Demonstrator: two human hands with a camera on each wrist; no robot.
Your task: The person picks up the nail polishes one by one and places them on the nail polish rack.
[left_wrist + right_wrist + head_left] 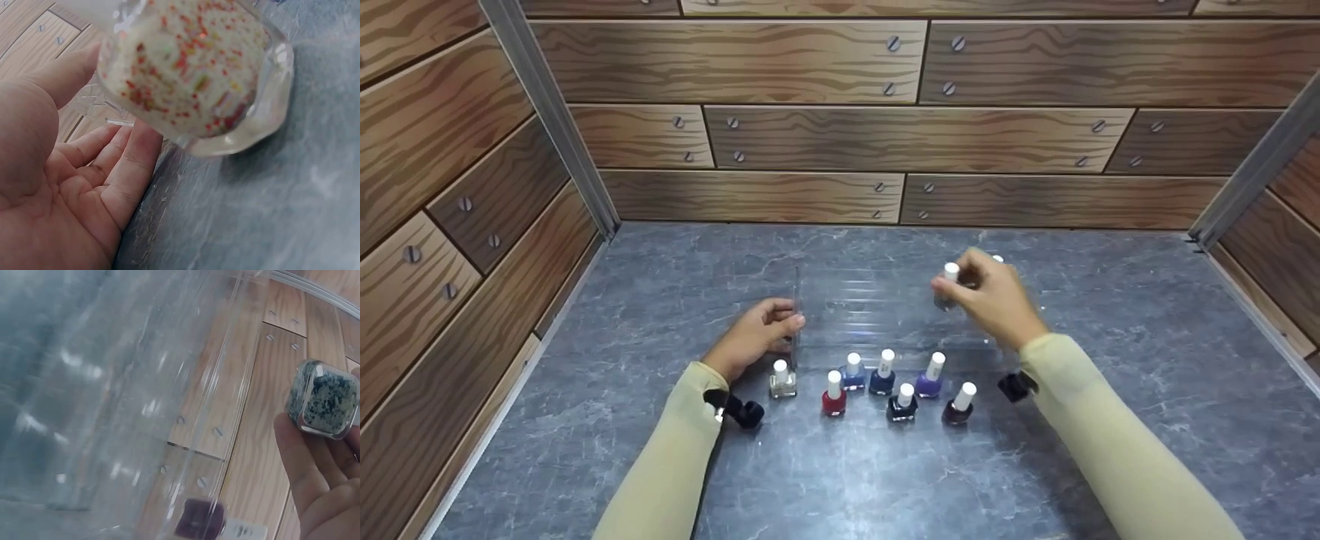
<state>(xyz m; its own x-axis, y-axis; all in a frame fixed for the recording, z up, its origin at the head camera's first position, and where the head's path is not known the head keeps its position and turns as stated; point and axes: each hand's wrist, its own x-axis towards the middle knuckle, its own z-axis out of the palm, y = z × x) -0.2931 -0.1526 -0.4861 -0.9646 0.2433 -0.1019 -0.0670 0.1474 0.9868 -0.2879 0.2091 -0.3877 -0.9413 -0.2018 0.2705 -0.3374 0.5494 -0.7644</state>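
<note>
A clear plastic organizer (797,289) with ridges lies on the table. My left hand (751,334) grips its left wall between thumb and fingers. Above the organizer's right side, my right hand (997,296) pinches a nail polish bottle (329,402) with dark-speckled glitter and a white cap (952,271). Close to the left wrist stands a nail polish bottle with red-flecked glitter (191,73). Along the organizer's near side stand red (834,401), light blue (853,375), dark blue (883,381), purple (929,385), black (902,406) and dark brown nail polish bottles (958,410), all white-capped.
Another white cap (997,259) shows just behind the right hand; its bottle is hidden. The grey marbled table (855,480) is bounded by wood-patterned walls (810,135) at the back and sides.
</note>
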